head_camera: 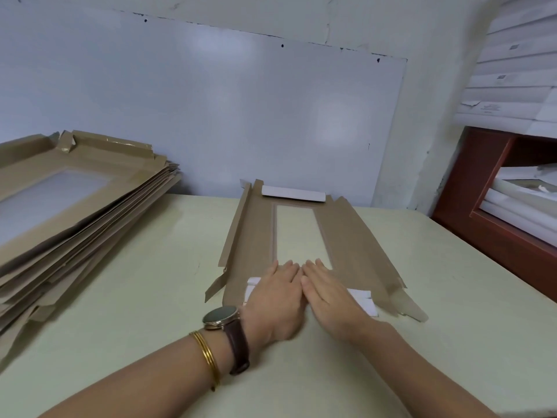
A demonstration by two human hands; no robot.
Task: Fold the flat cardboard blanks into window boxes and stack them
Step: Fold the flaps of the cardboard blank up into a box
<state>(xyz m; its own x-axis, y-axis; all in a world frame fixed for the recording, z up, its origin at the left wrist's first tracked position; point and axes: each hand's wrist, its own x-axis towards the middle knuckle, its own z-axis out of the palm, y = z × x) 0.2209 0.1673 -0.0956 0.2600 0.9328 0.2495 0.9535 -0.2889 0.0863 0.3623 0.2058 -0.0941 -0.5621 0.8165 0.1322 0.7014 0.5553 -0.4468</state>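
Left hand (275, 297) and right hand (328, 294), fingers straight, press 1 cardboard blank (352, 236); 1 stack (75, 212) lies apart.

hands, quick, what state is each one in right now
Left hand: open, fingers flat, pressing the near white flap of the blank.
Right hand: open, flat on the same flap.

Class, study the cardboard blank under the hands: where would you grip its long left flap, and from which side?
Probably the free outer edge of the left flap, mid-length, approached from the left. That edge stands raised off the table, leaving room underneath; its inner edge is creased to the blank.
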